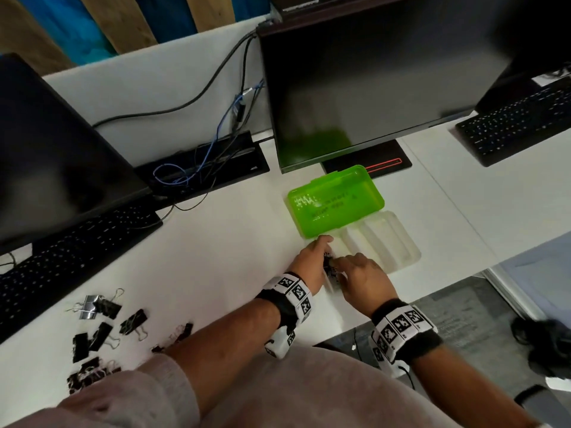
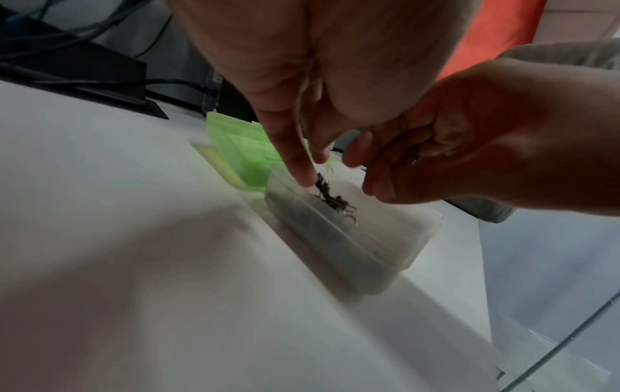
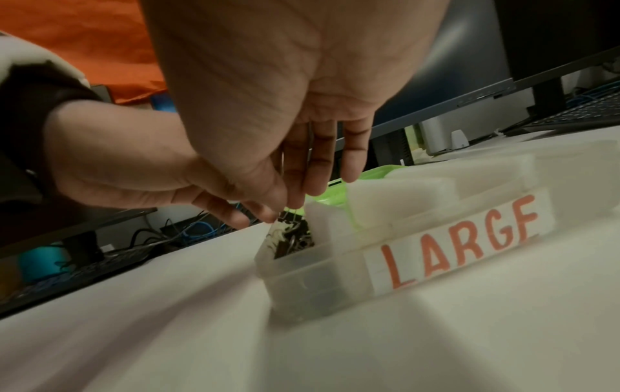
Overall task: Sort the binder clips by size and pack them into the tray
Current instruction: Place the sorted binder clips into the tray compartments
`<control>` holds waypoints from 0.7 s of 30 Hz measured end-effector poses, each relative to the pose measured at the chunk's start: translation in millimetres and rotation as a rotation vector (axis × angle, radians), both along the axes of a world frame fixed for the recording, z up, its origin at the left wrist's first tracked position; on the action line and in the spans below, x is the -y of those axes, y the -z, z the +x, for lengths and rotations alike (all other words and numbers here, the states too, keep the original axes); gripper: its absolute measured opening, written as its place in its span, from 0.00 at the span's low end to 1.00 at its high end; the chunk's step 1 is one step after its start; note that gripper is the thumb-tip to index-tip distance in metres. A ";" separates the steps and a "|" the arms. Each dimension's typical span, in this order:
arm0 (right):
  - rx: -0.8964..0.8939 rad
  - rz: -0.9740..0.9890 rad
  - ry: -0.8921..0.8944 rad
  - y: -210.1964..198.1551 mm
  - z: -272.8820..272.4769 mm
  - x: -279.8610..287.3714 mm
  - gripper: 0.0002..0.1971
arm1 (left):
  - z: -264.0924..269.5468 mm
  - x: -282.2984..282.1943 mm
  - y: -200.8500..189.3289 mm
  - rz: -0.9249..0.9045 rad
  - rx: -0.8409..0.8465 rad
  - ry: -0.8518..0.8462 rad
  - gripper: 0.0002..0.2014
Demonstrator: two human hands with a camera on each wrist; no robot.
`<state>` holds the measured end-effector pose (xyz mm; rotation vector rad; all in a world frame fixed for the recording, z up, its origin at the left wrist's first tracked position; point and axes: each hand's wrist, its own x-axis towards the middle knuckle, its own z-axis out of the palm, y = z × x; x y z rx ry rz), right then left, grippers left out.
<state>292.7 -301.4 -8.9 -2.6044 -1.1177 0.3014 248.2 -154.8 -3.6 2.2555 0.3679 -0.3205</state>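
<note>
At the tray's (image 1: 398, 242) near-left corner both hands meet over one compartment, where small clips (image 3: 292, 240) already lie in a dark heap. A label reading LARGE (image 3: 459, 238) faces the person on the neighbouring section, so this end pocket is probably meant for another size. The green lid (image 1: 335, 200) lies flat behind the tray, out of the way of the fill. The left hand (image 1: 312, 257) points its fingers down into the pocket, fingertips touching the heap; whether it pinches a clip or only nudges them cannot be told. The right hand (image 1: 361, 279) hovers close beside it, fingers straight and loosely together, holding nothing visible. Unsorted clips (image 1: 102, 332) wait well to the left on the desk (image 1: 216, 242), beyond the left forearm, so most of the sorting looks undone.
</note>
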 end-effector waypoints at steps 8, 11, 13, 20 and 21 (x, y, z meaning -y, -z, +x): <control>-0.044 0.012 -0.266 5.2 -20.0 -61.5 0.13 | -69.7 -66.0 -9.7 0.030 0.024 -0.215 0.30; -0.188 -0.117 -0.503 6.5 -43.1 -103.4 0.16 | -124.2 -91.3 -4.3 0.079 0.012 -0.389 0.26; -0.312 -0.245 -0.657 11.3 -64.2 -128.6 0.20 | -165.9 -102.4 -0.3 0.142 0.012 -0.512 0.24; -0.383 -0.356 -0.917 18.1 -127.4 -192.8 0.47 | -282.6 -112.7 -2.8 0.227 -0.162 -0.726 0.43; -0.361 -0.350 -0.928 18.0 -134.6 -200.6 0.50 | -291.9 -112.1 -2.8 0.222 -0.170 -0.736 0.47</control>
